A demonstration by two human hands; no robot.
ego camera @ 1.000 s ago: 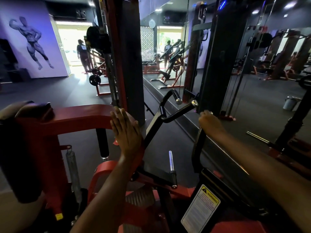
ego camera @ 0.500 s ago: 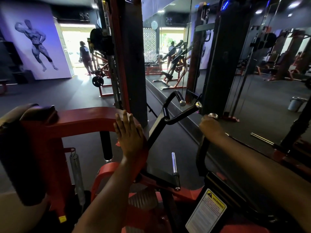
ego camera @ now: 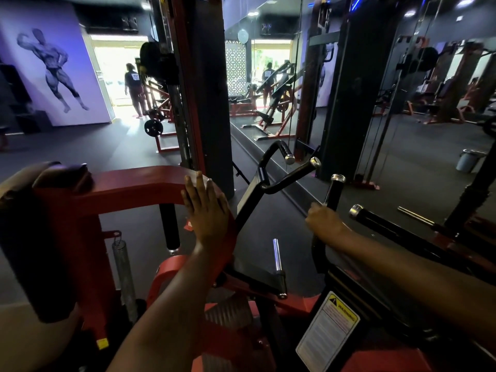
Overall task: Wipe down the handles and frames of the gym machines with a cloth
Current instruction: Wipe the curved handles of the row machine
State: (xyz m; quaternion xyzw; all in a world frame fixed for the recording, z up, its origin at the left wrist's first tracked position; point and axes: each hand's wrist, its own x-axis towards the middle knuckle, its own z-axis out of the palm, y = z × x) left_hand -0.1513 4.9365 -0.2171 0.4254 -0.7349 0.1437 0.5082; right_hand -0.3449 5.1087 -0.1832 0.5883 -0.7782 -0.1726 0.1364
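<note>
At frame centre the left hand (ego camera: 206, 213) lies flat-fingered on the red frame (ego camera: 128, 183) — likely bracing — while the right hand (ego camera: 323, 221) grips the black handle (ego camera: 334, 193) (no cloth visible).

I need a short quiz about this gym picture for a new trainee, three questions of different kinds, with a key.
1. True or false: the left hand lies flat on the red frame.
2. What does the right hand grip? A) the black handle B) a weight plate C) a bucket
3. Fill in: the yellow and white sticker reads ____.

Key: 1 true; 2 A; 3 warning.
</note>
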